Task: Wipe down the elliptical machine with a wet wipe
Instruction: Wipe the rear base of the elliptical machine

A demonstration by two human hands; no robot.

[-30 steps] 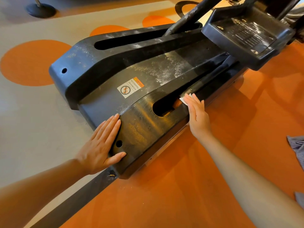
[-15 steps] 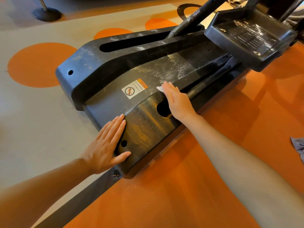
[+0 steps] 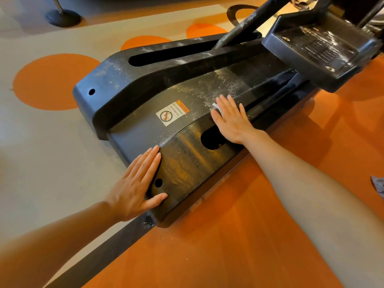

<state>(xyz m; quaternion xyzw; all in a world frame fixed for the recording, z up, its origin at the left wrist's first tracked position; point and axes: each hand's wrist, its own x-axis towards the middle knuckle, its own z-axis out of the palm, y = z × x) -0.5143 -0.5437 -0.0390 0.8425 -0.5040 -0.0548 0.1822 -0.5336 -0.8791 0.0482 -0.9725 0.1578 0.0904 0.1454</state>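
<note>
Now the flat right hand (image 3: 232,119) presses the wet wipe (image 3: 216,106) beneath its fingers.

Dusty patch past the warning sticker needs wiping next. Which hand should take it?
Right. The right hand already presses the wipe flat at the dust's edge. The left hand lies flat on the cover's near corner, holds no wipe, and looks like it is bracing.

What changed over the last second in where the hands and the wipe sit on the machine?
The right hand, flat on the white wipe, slid it from the near rail's slot up and left onto the dusty middle panel of the machine, close to the warning sticker. Nothing was picked up or released. The left hand stayed flat on the machine's near corner.
</note>
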